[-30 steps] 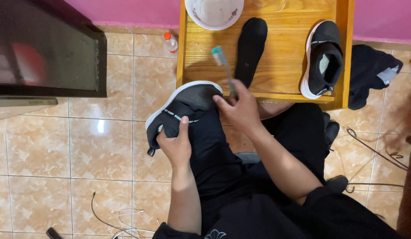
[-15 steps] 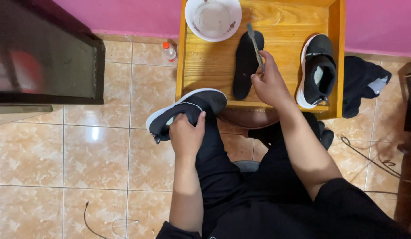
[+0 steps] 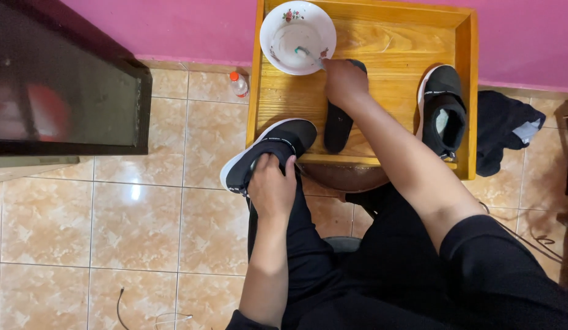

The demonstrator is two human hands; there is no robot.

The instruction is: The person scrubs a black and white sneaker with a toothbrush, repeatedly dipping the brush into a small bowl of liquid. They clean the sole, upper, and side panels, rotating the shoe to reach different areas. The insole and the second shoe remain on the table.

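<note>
My left hand (image 3: 270, 188) grips a black shoe with a white sole (image 3: 267, 151), held over my knee at the near edge of a wooden tray (image 3: 394, 43). My right hand (image 3: 343, 81) reaches across the tray and holds a toothbrush (image 3: 309, 54) whose head dips into a white bowl (image 3: 297, 36) at the tray's far left corner. A black insole (image 3: 340, 125) lies on the tray under my right wrist. The second black shoe (image 3: 442, 110) rests on the tray's right side.
A small plastic bottle with an orange cap (image 3: 238, 84) stands on the tiled floor left of the tray. A dark cabinet (image 3: 64, 91) fills the upper left. A dark cloth (image 3: 506, 128) lies right of the tray. Cables (image 3: 149, 315) trail on the floor.
My right hand has moved from above the insole up and left to the bowl, dipping the toothbrush in it. The left hand still holds the shoe in the same place.
</note>
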